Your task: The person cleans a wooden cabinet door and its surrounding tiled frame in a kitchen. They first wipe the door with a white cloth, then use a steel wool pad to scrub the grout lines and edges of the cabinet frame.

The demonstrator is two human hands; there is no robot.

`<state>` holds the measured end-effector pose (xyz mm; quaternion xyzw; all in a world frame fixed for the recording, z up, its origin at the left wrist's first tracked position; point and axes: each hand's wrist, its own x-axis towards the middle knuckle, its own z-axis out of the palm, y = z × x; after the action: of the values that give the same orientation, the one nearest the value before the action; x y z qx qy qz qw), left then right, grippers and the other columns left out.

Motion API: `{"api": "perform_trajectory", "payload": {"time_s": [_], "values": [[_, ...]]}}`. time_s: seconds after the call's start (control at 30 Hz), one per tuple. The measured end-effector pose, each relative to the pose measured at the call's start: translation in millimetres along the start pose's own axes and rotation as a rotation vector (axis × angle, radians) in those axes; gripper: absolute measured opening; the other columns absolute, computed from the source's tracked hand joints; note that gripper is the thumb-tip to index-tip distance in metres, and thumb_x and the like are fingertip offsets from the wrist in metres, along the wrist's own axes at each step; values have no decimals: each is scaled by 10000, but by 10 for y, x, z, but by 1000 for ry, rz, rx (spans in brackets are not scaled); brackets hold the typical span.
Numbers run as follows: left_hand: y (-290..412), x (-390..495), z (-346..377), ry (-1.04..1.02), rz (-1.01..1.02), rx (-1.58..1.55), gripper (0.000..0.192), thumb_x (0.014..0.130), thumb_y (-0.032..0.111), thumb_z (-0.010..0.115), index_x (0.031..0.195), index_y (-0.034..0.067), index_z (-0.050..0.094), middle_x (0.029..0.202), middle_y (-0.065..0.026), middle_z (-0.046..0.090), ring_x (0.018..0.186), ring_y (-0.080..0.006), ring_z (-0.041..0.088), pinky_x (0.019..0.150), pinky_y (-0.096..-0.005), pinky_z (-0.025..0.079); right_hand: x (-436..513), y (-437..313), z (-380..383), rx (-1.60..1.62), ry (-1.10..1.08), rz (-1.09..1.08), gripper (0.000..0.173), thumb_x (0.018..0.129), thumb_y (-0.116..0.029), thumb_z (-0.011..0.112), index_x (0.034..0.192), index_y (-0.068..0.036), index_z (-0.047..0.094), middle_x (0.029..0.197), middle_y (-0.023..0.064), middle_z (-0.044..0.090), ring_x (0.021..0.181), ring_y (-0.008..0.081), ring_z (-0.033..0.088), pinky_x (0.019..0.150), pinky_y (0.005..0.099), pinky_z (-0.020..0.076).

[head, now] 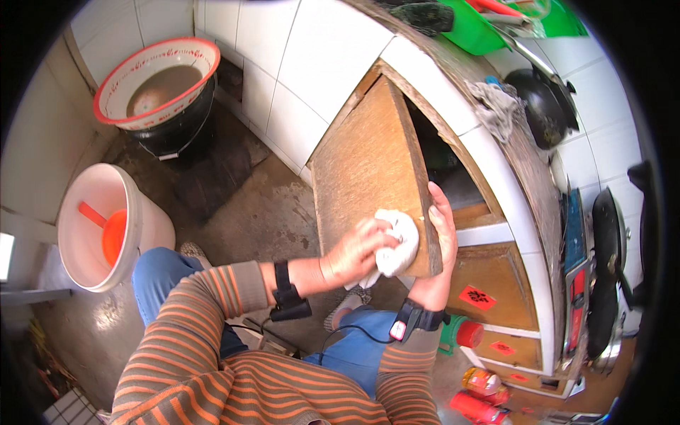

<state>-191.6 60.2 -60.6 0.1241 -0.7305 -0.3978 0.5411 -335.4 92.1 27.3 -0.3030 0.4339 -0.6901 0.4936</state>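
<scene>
A wooden cabinet door [361, 154] stands swung open before me, its edge towards me. Bunched in my left hand [356, 255] is a white cloth [399, 241], pressed on the lower part of the door's face near the free edge. My right hand [443, 228] holds that free edge from the other side, its fingers pointing up along it; part of the hand is hidden by the door. Behind the door, the cabinet's dark opening [451, 170] shows a shelf.
At the left are an enamel basin [154, 114] of murky water on a black bucket [175, 138] and a white bucket [154, 228] with an orange dipper [114, 236]. On the right, a worn countertop [510, 154] carries a grey rag [494, 109] and pans. Bottles [481, 380] stand low right.
</scene>
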Motion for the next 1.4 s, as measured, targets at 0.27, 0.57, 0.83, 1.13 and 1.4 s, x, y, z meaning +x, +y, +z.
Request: {"api": "perform_trajectory", "payload": {"time_s": [0.27,0.57,0.83,1.13,1.4], "values": [[-469,444,-64,-104,78,78,232,742,8,671,945,109,623,1030,-91,539,1011,-289,544,871,-345,448,132,-81,-259,42,-37,-60,347,884,-55,544,1222,22,543,1136,93,601,1005,170,594,895,282,476],[-1498,1466,-589,448,-565,-143,252,857,-27,507,1101,28,526,1005,-97,616,910,-198,588,786,-323,493,104,118,-127,12,-150,-53,425,857,-75,592,1276,-49,526,1180,51,589,1084,152,544,965,290,404],[-799,724,-249,157,-610,-125,533,833,-90,414,1346,53,406,1253,-112,537,1148,-224,519,974,-351,437,120,34,-119,107,-124,-40,392,855,-89,569,1239,-16,537,1142,87,611,1033,175,586,929,304,451],[-244,-46,141,-25,-632,-534,92,888,-6,502,906,60,564,918,-7,526,880,-107,492,803,-262,443,109,-59,-185,20,12,-22,381,872,-133,561,1230,-3,541,1139,91,609,1029,177,590,921,304,462],[-444,195,28,-336,-322,-199,192,808,-65,569,904,96,615,936,-26,545,889,-156,540,771,-246,453,133,-174,-286,15,-20,-38,375,871,-112,545,1228,1,547,1149,73,588,1041,162,572,925,281,443]]}}
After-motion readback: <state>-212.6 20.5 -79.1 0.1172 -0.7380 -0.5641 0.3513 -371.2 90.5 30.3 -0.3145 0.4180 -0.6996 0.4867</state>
